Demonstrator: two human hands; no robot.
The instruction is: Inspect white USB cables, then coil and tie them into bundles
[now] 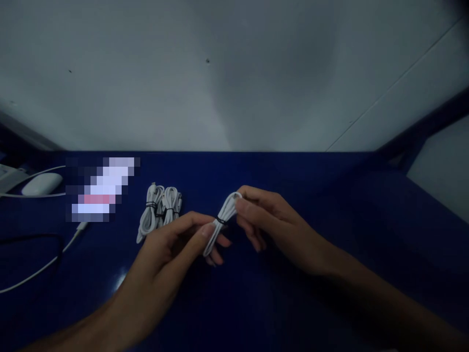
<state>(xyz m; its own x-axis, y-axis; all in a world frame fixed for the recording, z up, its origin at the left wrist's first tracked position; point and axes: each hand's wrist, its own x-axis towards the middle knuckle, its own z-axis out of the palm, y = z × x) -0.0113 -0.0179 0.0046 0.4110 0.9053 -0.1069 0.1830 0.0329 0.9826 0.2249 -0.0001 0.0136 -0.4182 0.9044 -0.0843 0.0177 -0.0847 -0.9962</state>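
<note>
A coiled white cable (226, 211), bound at its middle with a black tie, is held up between both hands over the blue table. My left hand (179, 244) grips its lower loops between thumb and fingers. At the upper end of the bundle, my right hand (267, 215) pinches the cable with thumb and forefinger; the other fingers curl below. Just beyond my left hand lie more coiled white cables (149, 215), also bound with black ties and partly hidden by that hand.
The blue table (293, 168) meets a pale wall (146, 98) at the back. On the left, a blurred-out bright phone-like object (106, 186) has a white cord (47, 264) plugged in. A white rounded object like a computer mouse (42, 184) lies beside it.
</note>
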